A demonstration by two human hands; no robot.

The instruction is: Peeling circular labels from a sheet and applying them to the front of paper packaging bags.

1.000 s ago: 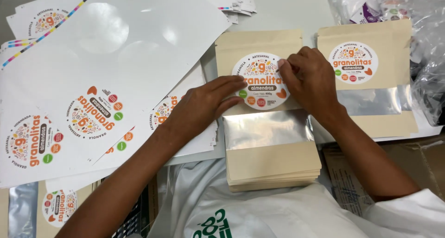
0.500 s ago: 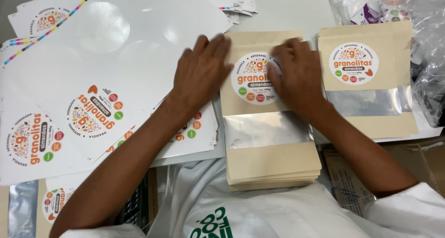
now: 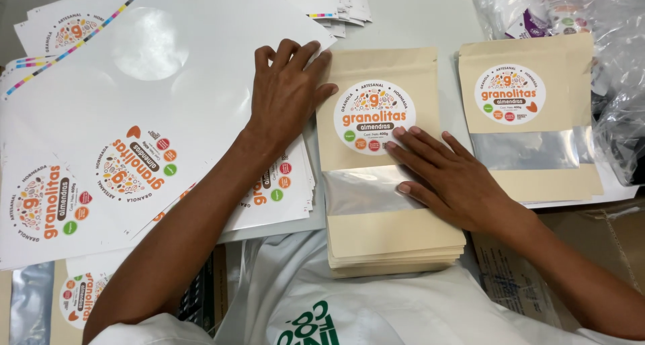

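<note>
Pressing down with my right hand [image 3: 457, 180], I have the fingers spread flat on the top tan pouch [image 3: 386, 150], and the fingertips touch the lower right edge of its round label [image 3: 374, 116]. This hand grips nothing; it lies open and pushes. My left hand [image 3: 289, 90] is open too, resting flat on the big white sticker sheet [image 3: 154, 116], with its fingertips just beside the pouch's top left corner. I think the label is on and I am rubbing it smooth. The next move, I guess, calls for a gentle slide over the label so no bubbles stay, then lifting this pouch off the stack of pouches [image 3: 396, 257] under it. The pouch is tan with a shiny silver window across its middle, and it lies in front of me between my hands. The label is white with orange and brown marks and small coloured dots. A second labelled pouch [image 3: 524, 116] lies to the right, near clear plastic bags [image 3: 605, 36]. More round stickers [image 3: 131, 167] sit on the sheet at left.
</note>
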